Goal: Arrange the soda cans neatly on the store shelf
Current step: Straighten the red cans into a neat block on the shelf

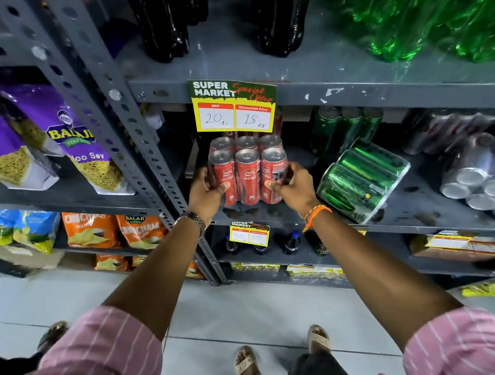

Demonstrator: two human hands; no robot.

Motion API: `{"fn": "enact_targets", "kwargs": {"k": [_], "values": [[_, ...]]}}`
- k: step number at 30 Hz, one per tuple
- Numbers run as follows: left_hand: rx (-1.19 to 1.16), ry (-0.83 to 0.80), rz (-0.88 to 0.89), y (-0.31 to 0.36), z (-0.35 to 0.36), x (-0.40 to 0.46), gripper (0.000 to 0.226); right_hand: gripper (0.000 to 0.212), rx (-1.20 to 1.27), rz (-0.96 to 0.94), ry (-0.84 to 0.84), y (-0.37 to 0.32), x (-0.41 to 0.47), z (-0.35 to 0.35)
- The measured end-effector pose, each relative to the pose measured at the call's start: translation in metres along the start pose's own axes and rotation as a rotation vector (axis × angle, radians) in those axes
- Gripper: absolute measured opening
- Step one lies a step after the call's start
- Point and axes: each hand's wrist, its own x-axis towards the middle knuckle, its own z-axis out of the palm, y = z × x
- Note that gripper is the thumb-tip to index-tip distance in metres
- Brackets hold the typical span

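A shrink-wrapped pack of red soda cans stands upright on the grey metal shelf, under a yellow price tag. My left hand grips the pack's left side, thumb on its front. My right hand grips its right side the same way. To the right, a wrapped pack of green cans lies tilted on its side, close to my right wrist. Loose green cans stand upright behind it. Wrapped packs of silver cans lie on their sides at the far right.
Dark cola bottles and green bottles stand on the shelf above. A slotted upright post borders the pack's left. Purple and orange snack bags fill the left rack. Small bottles sit on the shelf below.
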Motion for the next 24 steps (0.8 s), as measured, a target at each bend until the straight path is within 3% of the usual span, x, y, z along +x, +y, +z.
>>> {"fn": "enact_targets", "kwargs": {"k": [5, 12, 18, 20, 24], "values": [[0.059, -0.032, -0.012, -0.007, -0.004, -0.005, 0.045, 0.048, -0.021, 0.001, 0.004, 0.008, -0.011, 0.003], [0.092, -0.038, -0.088, -0.011, -0.007, -0.009, 0.065, 0.056, 0.006, 0.011, 0.010, 0.015, -0.025, 0.006], [-0.212, 0.078, -0.142, 0.022, 0.004, 0.004, 0.060, 0.066, 0.069, 0.022, 0.030, 0.005, -0.033, 0.004], [-0.077, 0.088, -0.088, 0.038, 0.009, 0.016, 0.047, 0.069, 0.063, -0.025, 0.070, 0.001, -0.037, 0.002], [0.234, 0.016, 0.008, 0.058, 0.014, 0.032, 0.047, 0.057, -0.120, -0.120, 0.200, -0.010, -0.044, 0.003]]}}
